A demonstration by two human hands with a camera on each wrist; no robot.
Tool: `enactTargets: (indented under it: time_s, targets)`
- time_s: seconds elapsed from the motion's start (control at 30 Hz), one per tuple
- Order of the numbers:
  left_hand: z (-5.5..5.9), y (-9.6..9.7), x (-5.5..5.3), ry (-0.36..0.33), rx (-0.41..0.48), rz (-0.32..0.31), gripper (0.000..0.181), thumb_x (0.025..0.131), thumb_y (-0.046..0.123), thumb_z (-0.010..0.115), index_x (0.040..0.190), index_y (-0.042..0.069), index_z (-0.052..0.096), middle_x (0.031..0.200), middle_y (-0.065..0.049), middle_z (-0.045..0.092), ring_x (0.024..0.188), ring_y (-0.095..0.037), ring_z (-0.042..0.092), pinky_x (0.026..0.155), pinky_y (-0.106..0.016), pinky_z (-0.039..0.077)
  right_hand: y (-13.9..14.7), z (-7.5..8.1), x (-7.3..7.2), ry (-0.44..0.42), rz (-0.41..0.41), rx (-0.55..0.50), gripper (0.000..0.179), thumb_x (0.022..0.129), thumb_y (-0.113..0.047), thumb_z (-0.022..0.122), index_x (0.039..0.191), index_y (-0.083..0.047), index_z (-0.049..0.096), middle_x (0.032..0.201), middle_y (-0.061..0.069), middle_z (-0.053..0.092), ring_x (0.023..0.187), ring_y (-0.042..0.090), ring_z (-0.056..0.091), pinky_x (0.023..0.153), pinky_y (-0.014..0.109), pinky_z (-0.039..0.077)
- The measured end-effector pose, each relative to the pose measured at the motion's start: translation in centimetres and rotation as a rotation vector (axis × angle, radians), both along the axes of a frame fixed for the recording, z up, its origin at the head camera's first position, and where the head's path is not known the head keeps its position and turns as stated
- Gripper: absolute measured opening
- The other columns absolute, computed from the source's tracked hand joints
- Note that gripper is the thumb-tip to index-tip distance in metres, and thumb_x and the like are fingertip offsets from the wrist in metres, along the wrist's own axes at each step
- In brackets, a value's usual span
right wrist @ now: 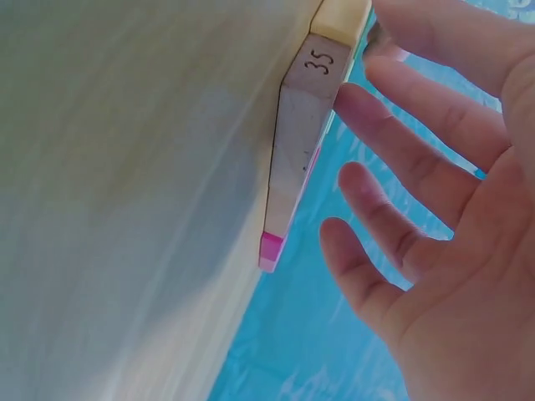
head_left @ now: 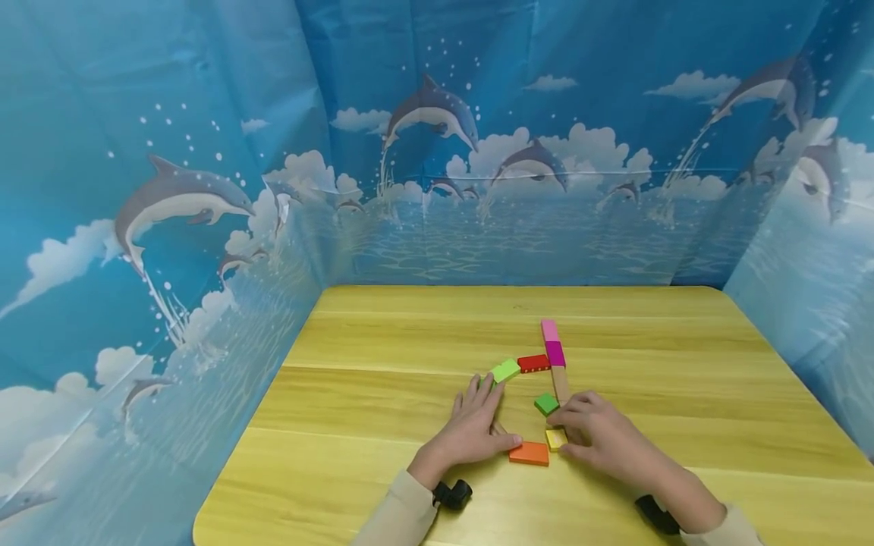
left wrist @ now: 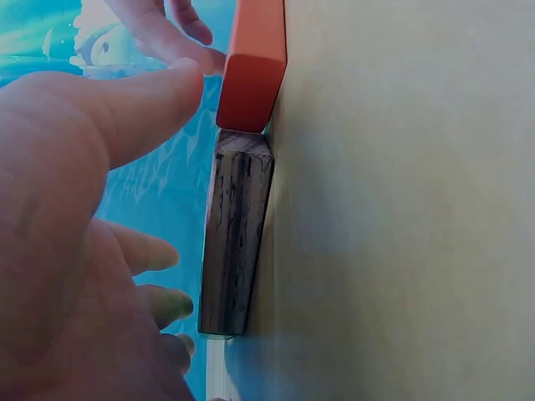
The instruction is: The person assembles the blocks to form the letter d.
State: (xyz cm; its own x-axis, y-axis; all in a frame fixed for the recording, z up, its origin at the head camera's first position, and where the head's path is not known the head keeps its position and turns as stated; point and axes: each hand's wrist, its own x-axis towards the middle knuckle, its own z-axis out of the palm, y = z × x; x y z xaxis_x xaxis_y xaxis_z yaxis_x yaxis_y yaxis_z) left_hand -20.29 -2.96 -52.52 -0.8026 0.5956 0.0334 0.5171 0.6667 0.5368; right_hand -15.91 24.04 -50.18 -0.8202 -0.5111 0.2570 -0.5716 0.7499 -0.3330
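Observation:
My left hand (head_left: 471,428) spreads over the table with its fingers straight. Its thumb touches the corner of an orange block (head_left: 529,453), and its fingertips reach the light green block (head_left: 506,370). Under this hand lies a dark wooden block (left wrist: 234,242), mostly hidden in the head view. My right hand (head_left: 604,436) pinches a small yellow block (head_left: 556,440) between thumb and index finger, beside the orange block's right end. The other fingers are loosely bent. Just beyond the index finger sits a green block (head_left: 546,403). A pale wooden block (right wrist: 303,125) marked 35 runs past the fingers.
A red block (head_left: 533,364) joins the light green one to a magenta block (head_left: 556,353), with a pink block (head_left: 549,331) at the far end. The blocks form a rough ring on the yellow wood-grain table (head_left: 382,334). Dolphin-print sheets (head_left: 430,227) hang around it.

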Motion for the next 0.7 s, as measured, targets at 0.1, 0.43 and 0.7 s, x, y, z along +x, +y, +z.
enactTargets:
  time_s: [0.1, 0.43, 0.7]
  targets:
    - [0.06, -0.02, 0.13, -0.004, -0.001, -0.005, 0.096, 0.094, 0.058, 0.062, 0.162, 0.010, 0.016, 0.168, -0.014, 0.006, 0.153, -0.033, -0.003, 0.116, -0.064, 0.008, -0.20, -0.22, -0.05, 0.022, 0.018, 0.002, 0.034, 0.077, -0.024, 0.088, 0.109, -0.026, 0.076, 0.110, -0.018, 0.066, 0.111, 0.018, 0.053, 0.088, 0.046, 0.052]
    - [0.10, 0.01, 0.37, 0.001, -0.035, -0.017, 0.095, 0.095, 0.058, 0.061, 0.162, 0.008, 0.014, 0.168, -0.014, 0.004, 0.153, -0.031, -0.004, 0.117, -0.062, 0.007, -0.68, -0.59, -0.11, 0.098, 0.053, -0.004, 0.034, 0.070, -0.013, 0.091, 0.100, -0.021, 0.079, 0.100, -0.015, 0.068, 0.105, 0.022, 0.057, 0.084, 0.045, 0.054]
    - [0.11, -0.01, 0.21, -0.010, -0.030, -0.018, 0.094, 0.095, 0.056, 0.061, 0.162, 0.008, 0.016, 0.168, -0.014, 0.003, 0.153, -0.031, -0.005, 0.117, -0.062, 0.006, -0.73, -0.46, -0.20, 0.088, 0.032, -0.009, 0.034, 0.069, -0.014, 0.092, 0.100, -0.021, 0.079, 0.100, -0.014, 0.068, 0.104, 0.019, 0.056, 0.083, 0.043, 0.055]
